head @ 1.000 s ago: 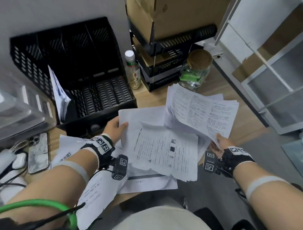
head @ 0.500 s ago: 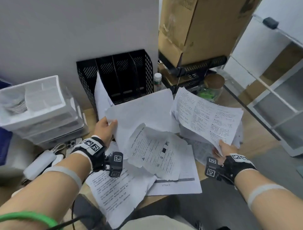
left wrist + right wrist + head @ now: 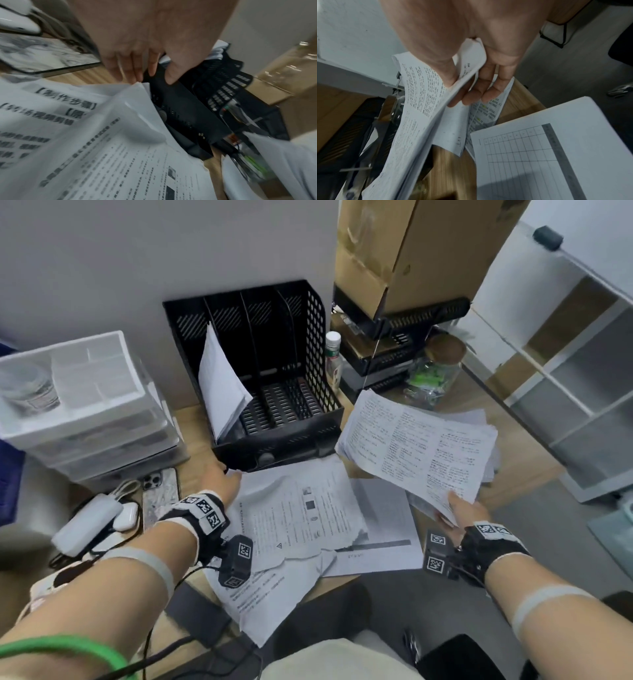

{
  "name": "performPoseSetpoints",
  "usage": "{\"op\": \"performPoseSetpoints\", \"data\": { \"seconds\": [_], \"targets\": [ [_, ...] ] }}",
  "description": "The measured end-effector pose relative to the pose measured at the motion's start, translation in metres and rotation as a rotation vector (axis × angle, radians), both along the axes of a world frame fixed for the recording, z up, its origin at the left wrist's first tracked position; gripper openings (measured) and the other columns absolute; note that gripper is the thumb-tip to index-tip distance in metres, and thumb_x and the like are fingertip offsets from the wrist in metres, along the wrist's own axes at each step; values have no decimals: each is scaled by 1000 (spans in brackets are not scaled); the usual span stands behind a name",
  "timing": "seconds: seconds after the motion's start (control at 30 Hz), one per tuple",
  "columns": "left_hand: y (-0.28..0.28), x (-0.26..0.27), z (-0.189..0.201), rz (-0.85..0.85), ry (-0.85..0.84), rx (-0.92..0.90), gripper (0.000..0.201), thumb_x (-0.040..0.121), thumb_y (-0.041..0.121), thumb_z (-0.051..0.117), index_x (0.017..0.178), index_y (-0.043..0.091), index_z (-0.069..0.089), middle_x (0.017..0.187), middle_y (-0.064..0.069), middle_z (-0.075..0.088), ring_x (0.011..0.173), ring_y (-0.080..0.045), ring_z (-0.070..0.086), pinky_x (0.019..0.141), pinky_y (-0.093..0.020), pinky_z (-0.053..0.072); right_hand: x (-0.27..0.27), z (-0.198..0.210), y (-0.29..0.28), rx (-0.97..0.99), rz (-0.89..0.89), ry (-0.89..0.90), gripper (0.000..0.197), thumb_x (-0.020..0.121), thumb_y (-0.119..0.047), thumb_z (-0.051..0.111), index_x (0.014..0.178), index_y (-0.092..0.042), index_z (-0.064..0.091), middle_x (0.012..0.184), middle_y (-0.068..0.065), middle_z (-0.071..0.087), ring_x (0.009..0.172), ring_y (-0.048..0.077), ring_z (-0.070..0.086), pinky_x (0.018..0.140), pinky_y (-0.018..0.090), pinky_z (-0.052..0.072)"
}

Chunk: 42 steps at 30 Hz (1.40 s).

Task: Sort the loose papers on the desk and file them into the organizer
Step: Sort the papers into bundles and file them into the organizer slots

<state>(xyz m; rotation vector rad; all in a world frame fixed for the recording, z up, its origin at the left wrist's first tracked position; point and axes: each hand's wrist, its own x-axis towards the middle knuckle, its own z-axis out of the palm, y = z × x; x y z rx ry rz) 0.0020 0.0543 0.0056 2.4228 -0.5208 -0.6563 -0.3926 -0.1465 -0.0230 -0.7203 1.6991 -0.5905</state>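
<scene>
The black slotted organizer [image 3: 318, 344] stands at the back of the desk, with folded white sheets [image 3: 219, 385] leaning in its leftmost slot. Loose printed papers [image 3: 301, 518] lie overlapping on the desk in front of it, a grid-table sheet [image 3: 380, 525] among them. My left hand [image 3: 219, 486] reaches to their far corner by the organizer's base [image 3: 188, 108]; its fingers [image 3: 130, 67] are straight, tips at the paper corner [image 3: 139, 84]. My right hand [image 3: 460, 510] holds a stack of printed papers [image 3: 418, 446] above the desk, thumb [image 3: 447, 70] on top, fingers underneath.
A white drawer unit [image 3: 85, 405] stands at the left, with a phone [image 3: 161, 494] and a white charger [image 3: 85, 522] in front. Right of the organizer stand a small bottle [image 3: 333, 361], a cork-lidded jar [image 3: 435, 374] and cardboard boxes [image 3: 404, 251] on black trays. White shelving [image 3: 565, 354] lies further right.
The sheets my left hand held up now lie flat on the desk, and that hand has moved down to their far corner. The right hand keeps its stack, slightly lower.
</scene>
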Motion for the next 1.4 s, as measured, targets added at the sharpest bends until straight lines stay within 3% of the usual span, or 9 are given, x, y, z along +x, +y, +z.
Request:
{"op": "performPoseSetpoints", "data": {
  "seconds": [0.07,0.2,0.3,0.37,0.5,0.73,0.87,1.2,1.4],
  "targets": [
    [-10,-12,16,-39,-50,-119,32,92,35,64,109,8,61,102,-13,67,101,-34,65,80,-34,47,6,6,6,-34,112,9,22,96,-25,59,111,-8,58,115,15,67,90,32,66,85,47,56],
    [-39,-48,37,-144,676,-207,51,91,63,52,110,18,67,103,-7,75,93,-25,72,84,-38,58,23,19,23,-111,495,115,29,96,-35,56,122,-22,58,117,-3,65,89,22,65,78,31,52],
    [-52,-68,30,-235,873,-218,36,92,36,66,122,14,68,116,-9,75,106,-30,71,95,-48,55,27,14,26,-107,669,93,45,93,-43,58,129,-16,61,128,0,66,107,21,65,97,36,49],
    [-60,-74,17,-253,795,-217,33,94,11,65,126,4,63,122,-18,71,106,-35,70,91,-49,57,22,9,23,-133,757,138,45,94,-42,57,129,-16,60,125,-3,65,114,21,62,99,32,45],
    [-82,-75,-1,-228,596,-176,23,95,2,59,117,3,66,118,-20,71,105,-38,69,96,-55,53,-4,-5,-3,-212,764,391,32,89,-32,63,120,-22,60,125,0,59,109,20,59,95,32,46],
    [-98,-82,-23,-154,536,-124,14,94,9,63,106,13,68,112,-14,72,102,-37,70,96,-56,53,-20,-51,-26,-197,1236,859,80,75,-18,61,147,-19,26,154,8,24,143,29,23,115,41,33],
    [-98,-81,-30,-109,509,-99,11,92,15,66,101,20,71,112,-12,74,99,-34,71,95,-55,54,-7,-52,-36,-234,1311,1040,72,76,-11,59,141,-23,29,140,10,31,125,34,35,88,41,48],
    [-94,-68,-13,13,473,-179,28,95,11,63,122,4,65,117,-14,69,104,-34,67,94,-49,53,-4,-52,-41,-178,1414,1150,100,77,-19,68,153,-27,2,158,14,7,143,35,12,98,49,46],
    [-74,-58,-12,43,468,-211,29,95,10,63,123,4,65,120,-15,69,107,-36,67,98,-52,52,1,-51,-30,-265,1369,1215,87,81,-16,62,151,-25,10,151,15,23,136,35,24,95,49,47]
  ]
}}
